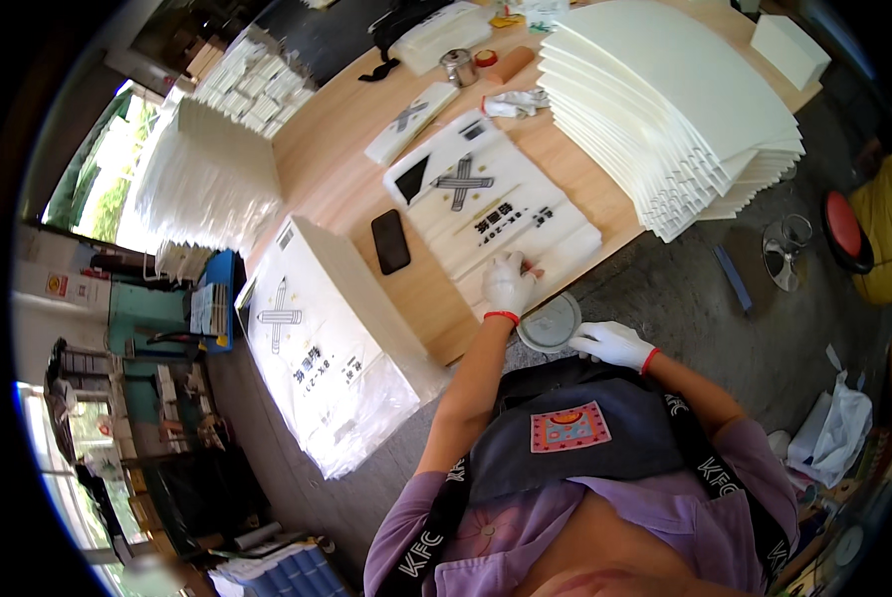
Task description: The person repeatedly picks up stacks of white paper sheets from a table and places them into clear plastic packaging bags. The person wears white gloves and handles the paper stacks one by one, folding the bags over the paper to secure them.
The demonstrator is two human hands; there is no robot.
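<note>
My left hand (509, 285), in a white glove with a red cuff, is at the near edge of a flat pile of printed clear plastic bags (556, 231). Its fingers are curled in against the plastic, and bare fingertips show. A crossed-pencil picture and dark lettering mark the top bag. My right hand (616, 345), gloved the same way, hangs off the table's near edge in front of my apron. Its fingers stretch loosely toward a round whitish tub (550, 324) and hold nothing that I can see.
A tall wrapped paper stack (312, 338) stands at the table's left corner, beside a black phone (390, 241). Fanned white sheets (655, 90) pile up on the right. Farther back are a narrow printed pack (411, 121), a glove (516, 103) and a metal tin (458, 68).
</note>
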